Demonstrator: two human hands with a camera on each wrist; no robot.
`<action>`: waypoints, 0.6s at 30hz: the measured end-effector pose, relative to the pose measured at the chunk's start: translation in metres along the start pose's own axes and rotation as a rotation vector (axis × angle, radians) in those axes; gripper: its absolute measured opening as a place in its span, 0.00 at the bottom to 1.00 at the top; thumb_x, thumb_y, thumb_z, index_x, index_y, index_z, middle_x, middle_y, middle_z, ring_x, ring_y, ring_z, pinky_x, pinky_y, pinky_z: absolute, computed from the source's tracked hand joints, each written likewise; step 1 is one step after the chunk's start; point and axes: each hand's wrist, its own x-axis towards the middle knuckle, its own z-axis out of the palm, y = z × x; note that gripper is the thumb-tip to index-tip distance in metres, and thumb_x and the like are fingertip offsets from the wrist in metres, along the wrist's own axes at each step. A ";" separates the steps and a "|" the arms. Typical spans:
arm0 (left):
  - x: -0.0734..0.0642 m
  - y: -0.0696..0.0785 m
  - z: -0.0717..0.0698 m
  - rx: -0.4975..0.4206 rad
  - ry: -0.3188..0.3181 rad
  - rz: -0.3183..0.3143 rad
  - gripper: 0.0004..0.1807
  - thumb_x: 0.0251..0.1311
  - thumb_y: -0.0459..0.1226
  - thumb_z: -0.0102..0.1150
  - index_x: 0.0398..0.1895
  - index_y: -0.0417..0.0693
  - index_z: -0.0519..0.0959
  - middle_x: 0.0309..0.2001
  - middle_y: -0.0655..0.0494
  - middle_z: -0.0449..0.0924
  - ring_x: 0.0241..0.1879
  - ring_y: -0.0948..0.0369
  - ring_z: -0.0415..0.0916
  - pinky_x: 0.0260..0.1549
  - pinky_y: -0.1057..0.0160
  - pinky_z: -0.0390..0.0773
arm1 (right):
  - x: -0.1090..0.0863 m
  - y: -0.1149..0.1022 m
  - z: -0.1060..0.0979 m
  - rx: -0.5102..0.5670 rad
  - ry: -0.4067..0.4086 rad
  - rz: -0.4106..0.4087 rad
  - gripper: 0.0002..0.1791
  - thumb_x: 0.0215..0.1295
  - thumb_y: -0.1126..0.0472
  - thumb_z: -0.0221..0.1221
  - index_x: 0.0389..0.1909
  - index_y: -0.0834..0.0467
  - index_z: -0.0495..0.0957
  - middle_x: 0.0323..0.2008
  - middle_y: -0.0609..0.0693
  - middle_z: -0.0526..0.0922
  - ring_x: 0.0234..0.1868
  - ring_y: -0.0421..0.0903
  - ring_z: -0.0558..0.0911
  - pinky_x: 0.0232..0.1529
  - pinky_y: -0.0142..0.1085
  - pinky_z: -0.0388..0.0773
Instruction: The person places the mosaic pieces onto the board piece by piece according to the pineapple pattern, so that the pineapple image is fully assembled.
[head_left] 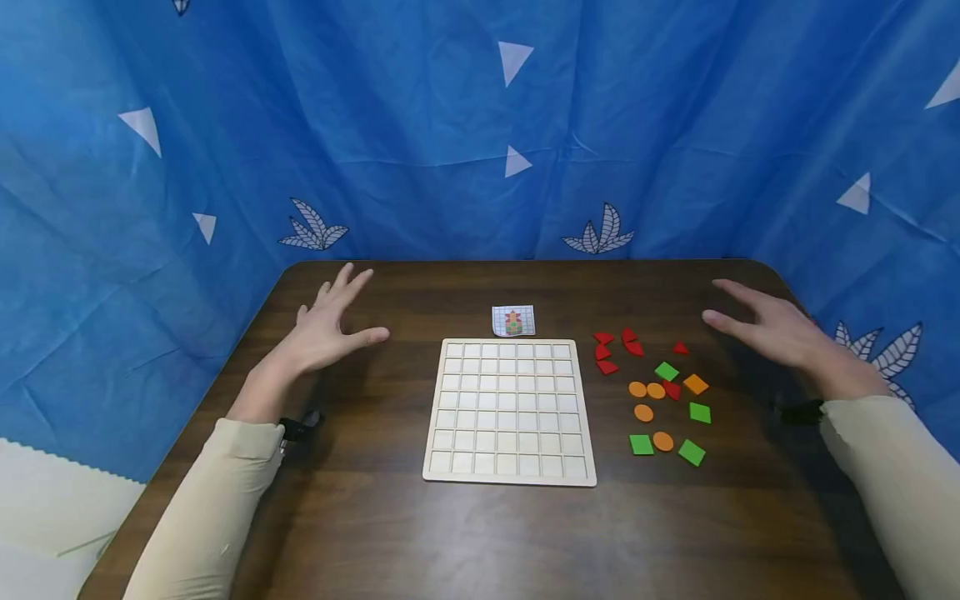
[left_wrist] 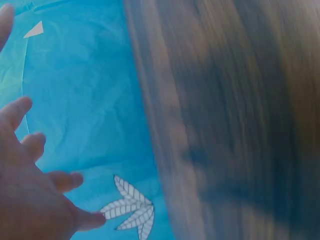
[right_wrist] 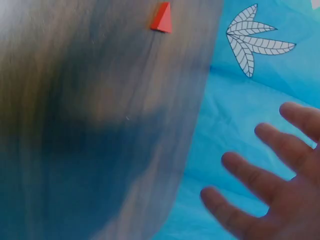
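Note:
My left hand (head_left: 322, 327) hovers over the table's left side with fingers spread, holding nothing. On the far right my right hand (head_left: 776, 329) is held out the same way, its fingers apart in the right wrist view. Between them lies a pale wooden grid board (head_left: 508, 412) with bare squares. Right of the board are loose flat pieces: red triangles (head_left: 607, 367), orange discs (head_left: 643, 413), green squares (head_left: 641, 445) and an orange square (head_left: 696, 384). Nearest to the right hand is a lone red triangle (head_left: 680, 348). A small printed pattern card (head_left: 513, 321) lies behind the board.
The dark wooden table (head_left: 360, 517) has rounded far corners. A blue curtain (head_left: 420, 125) with white triangles and leaf prints hangs behind it and along both sides. A dark wrist strap (head_left: 302, 426) shows at the left sleeve.

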 end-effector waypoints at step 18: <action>0.002 0.015 0.061 -0.389 -0.078 0.131 0.36 0.56 0.44 0.78 0.68 0.53 0.77 0.75 0.56 0.68 0.66 0.47 0.73 0.65 0.39 0.72 | 0.010 0.013 0.052 0.253 0.036 -0.075 0.39 0.73 0.42 0.60 0.74 0.62 0.66 0.69 0.69 0.72 0.68 0.69 0.69 0.66 0.70 0.65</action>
